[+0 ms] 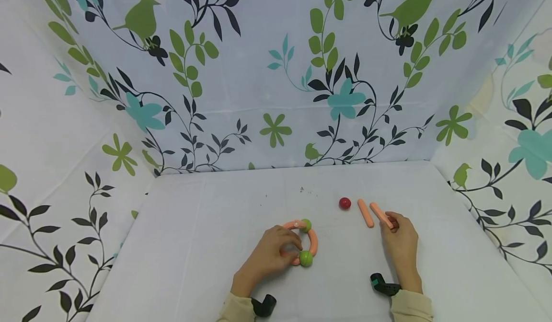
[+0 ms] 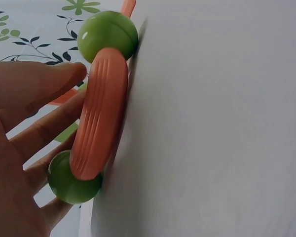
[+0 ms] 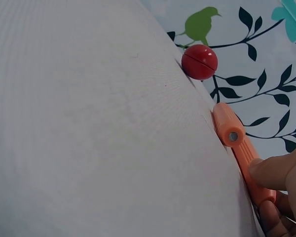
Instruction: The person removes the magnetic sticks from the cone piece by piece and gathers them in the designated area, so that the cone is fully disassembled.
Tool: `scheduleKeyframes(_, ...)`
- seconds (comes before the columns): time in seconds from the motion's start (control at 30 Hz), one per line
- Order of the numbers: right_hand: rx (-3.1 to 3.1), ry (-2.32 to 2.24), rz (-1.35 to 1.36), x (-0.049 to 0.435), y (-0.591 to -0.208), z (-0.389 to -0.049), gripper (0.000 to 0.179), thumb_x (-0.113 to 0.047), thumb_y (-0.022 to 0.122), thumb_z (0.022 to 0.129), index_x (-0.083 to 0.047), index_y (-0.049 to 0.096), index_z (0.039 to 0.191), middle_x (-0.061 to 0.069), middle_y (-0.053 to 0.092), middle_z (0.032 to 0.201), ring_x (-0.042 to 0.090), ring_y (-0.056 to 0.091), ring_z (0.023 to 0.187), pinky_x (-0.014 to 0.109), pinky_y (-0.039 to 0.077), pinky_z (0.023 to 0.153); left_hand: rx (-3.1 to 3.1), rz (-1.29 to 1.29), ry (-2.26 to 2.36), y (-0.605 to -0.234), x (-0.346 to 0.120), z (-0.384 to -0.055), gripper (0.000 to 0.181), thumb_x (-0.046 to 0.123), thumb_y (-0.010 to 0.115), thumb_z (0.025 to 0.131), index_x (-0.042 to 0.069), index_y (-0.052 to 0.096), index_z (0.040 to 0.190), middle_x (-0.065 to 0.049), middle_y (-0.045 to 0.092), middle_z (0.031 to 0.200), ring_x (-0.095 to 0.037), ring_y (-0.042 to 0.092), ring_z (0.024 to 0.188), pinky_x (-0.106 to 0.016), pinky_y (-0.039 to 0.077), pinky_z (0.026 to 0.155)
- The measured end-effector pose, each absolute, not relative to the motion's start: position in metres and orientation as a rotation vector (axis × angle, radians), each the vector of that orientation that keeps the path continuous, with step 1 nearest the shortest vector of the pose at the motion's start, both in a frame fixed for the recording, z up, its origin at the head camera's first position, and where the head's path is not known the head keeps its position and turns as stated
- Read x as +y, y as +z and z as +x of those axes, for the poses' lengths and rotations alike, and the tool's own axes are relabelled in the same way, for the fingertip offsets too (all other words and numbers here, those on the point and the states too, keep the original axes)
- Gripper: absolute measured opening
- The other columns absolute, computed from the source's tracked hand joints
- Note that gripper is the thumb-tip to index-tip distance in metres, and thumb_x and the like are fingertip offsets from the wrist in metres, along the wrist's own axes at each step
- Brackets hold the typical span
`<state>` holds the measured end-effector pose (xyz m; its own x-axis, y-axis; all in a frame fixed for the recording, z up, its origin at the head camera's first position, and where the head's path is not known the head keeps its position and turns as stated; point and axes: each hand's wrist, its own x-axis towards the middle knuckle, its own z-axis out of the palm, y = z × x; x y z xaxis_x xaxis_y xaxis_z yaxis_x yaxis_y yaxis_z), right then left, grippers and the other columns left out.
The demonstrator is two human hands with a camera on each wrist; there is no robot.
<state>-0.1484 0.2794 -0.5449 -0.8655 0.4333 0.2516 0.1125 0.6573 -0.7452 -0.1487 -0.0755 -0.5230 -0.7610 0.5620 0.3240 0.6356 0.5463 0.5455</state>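
Observation:
A ring of curved orange bars [image 1: 314, 242] and green balls [image 1: 305, 258] lies on the white table. My left hand [image 1: 273, 251] is at the ring's left side, its thumb and fingers around a curved bar. Up close in the left wrist view, that ribbed curved bar [image 2: 99, 113] sits between two green balls [image 2: 108, 35], with the thumb tip at its edge and the fingers behind it. My right hand [image 1: 402, 239] pinches a straight orange stick [image 1: 380, 214] between thumb and fingers. Just left of it lies a second orange stick [image 1: 365, 212].
A shiny red ball [image 1: 344, 203] rests beyond the hands, left of the sticks; a seam runs around it in the right wrist view. Leaf-and-bird printed cloth [image 1: 276, 73] hangs behind the table and along both sides. Each wrist wears a black device [image 1: 385, 285].

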Motion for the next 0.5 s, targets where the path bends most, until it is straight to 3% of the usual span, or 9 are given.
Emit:
scheduleKeyframes(0.3, -2.441, 1.088, -0.432, 0.276, -0.541, -0.147, 0.033, -0.002, 0.071, 0.094, 0.004, 0.067, 0.127, 0.022, 0.067, 0.112, 0.028, 0.061, 0.096, 0.002, 0.033, 0.069, -2.715, -0.77, -1.27, -0.52, -0.091, -0.148, 0.021, 0.002, 0.07, 0.091, 0.02, 0.075, 0.1, 0.014, 0.07, 0.112, -0.01, 0.058, 0.114, -0.038, 0.049, 0.105)
scheduleKeyframes(0.5, -2.4, 1.066, -0.419, 0.274, -0.538, -0.144, 0.03, -0.004, 0.068, 0.097, 0.002, 0.068, 0.127, 0.022, 0.068, 0.116, 0.032, 0.063, 0.1, 0.002, 0.032, 0.072, -2.699, -0.575, -1.256, -0.524, -0.093, -0.153, 0.01, 0.014, 0.071, 0.099, 0.021, 0.075, 0.106, 0.007, 0.072, 0.115, -0.014, 0.062, 0.11, -0.037, 0.052, 0.096)
